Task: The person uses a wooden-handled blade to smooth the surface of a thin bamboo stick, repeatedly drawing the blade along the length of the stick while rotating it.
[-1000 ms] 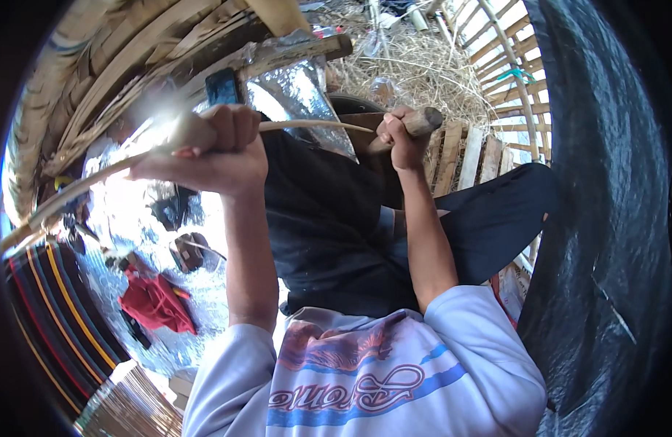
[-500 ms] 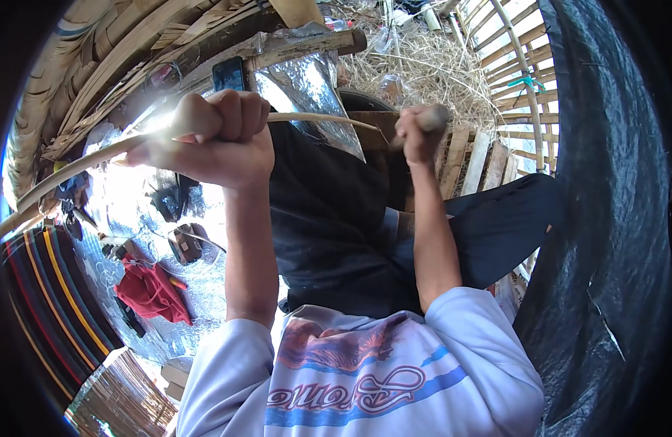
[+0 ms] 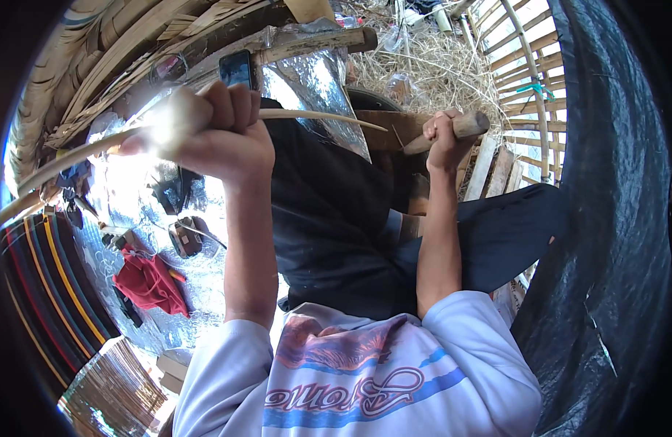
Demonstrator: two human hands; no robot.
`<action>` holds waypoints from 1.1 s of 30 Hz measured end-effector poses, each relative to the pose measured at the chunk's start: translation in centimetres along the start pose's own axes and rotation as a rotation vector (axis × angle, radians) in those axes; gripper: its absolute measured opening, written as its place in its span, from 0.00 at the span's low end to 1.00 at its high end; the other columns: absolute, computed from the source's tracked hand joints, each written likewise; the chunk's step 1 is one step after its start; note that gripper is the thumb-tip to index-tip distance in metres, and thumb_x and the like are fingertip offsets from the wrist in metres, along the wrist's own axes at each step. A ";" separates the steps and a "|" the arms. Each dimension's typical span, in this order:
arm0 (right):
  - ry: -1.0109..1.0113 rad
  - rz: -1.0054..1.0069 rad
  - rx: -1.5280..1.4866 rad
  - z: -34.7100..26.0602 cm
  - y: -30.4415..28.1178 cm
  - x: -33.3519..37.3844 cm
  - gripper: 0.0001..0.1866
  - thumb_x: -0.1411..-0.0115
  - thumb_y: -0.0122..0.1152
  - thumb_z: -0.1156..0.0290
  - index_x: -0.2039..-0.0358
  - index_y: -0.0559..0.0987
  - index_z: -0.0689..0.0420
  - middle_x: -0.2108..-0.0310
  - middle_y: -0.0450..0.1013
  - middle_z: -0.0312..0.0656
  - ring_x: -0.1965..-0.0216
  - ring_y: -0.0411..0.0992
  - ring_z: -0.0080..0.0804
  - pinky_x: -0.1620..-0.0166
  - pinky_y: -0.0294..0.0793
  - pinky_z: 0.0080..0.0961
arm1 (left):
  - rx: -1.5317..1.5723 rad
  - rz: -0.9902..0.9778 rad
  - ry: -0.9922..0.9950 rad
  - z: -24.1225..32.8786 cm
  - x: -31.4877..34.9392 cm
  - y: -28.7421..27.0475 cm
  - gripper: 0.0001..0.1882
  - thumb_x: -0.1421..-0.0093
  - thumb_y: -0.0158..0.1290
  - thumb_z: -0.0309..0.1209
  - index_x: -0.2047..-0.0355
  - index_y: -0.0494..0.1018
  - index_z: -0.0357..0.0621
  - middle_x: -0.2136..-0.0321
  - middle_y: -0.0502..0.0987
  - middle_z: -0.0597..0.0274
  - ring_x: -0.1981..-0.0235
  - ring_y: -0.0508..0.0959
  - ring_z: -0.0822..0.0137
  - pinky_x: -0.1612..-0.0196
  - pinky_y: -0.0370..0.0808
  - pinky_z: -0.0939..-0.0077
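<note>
My left hand (image 3: 223, 138) is raised at the left, its fingers closed round a long, pale bamboo strip (image 3: 318, 115). One end of the strip runs past the hand to the far left rim; the other tapers off toward my right side. At the right, my right hand (image 3: 445, 142) grips a tool with a thick wooden handle (image 3: 472, 124). From the handle's left end shows a thin, dark piece like a blade seen edge-on, near the strip's tip but apart from it. Glare blurs the left thumb area.
Beneath my arms are my crossed legs in dark trousers (image 3: 329, 218). A silver sheet (image 3: 201, 284) at left bears a red cloth (image 3: 150, 280) and a small dark case (image 3: 185, 237). A phone (image 3: 236, 69), straw (image 3: 452, 73), bamboo slats (image 3: 529, 73) and black sheeting (image 3: 606, 240) lie around.
My right hand has moved to the right with the wooden-handled tool, away from the strip's tip. The left hand keeps hold of the bamboo strip and has barely moved. The view has shifted slightly.
</note>
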State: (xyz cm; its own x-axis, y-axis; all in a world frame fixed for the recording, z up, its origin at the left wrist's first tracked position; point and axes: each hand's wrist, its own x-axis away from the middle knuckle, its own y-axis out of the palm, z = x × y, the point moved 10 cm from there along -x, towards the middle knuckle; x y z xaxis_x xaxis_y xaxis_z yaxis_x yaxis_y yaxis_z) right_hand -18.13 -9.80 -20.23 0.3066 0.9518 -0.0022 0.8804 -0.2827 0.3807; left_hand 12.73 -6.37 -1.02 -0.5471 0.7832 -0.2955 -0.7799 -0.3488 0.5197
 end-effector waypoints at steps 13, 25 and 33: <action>0.020 -0.069 -0.066 3.0 1.4 0.2 0.07 0.51 0.52 0.79 0.83 0.67 0.58 0.90 0.62 0.33 0.89 0.60 0.20 0.84 0.59 0.19 | -0.083 0.081 0.132 2.1 1.7 -0.9 0.35 0.49 0.27 0.72 0.87 0.41 0.54 0.92 0.39 0.74 0.88 0.37 0.78 0.84 0.33 0.79; 0.017 -0.055 -0.103 2.6 1.1 0.5 0.04 0.51 0.52 0.80 0.79 0.68 0.60 0.87 0.63 0.35 0.88 0.61 0.21 0.83 0.59 0.17 | -0.187 0.135 0.116 1.8 1.7 -1.1 0.35 0.50 0.27 0.72 0.87 0.40 0.54 0.91 0.38 0.74 0.88 0.38 0.78 0.84 0.34 0.79; -0.030 -0.063 0.026 3.0 0.8 0.4 0.04 0.51 0.52 0.81 0.79 0.68 0.62 0.87 0.63 0.36 0.86 0.61 0.21 0.82 0.60 0.20 | -0.238 0.282 0.130 2.2 1.7 -1.8 0.35 0.50 0.25 0.73 0.86 0.39 0.54 0.91 0.38 0.75 0.88 0.39 0.78 0.84 0.35 0.79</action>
State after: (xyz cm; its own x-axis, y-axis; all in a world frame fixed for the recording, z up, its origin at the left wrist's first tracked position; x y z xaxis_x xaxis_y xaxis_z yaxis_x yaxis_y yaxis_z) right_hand -16.22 -9.98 -22.75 0.2607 0.9639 -0.0535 0.9073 -0.2257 0.3549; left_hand 13.85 -3.33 -0.70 -0.7721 0.5732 -0.2744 -0.6338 -0.6626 0.3991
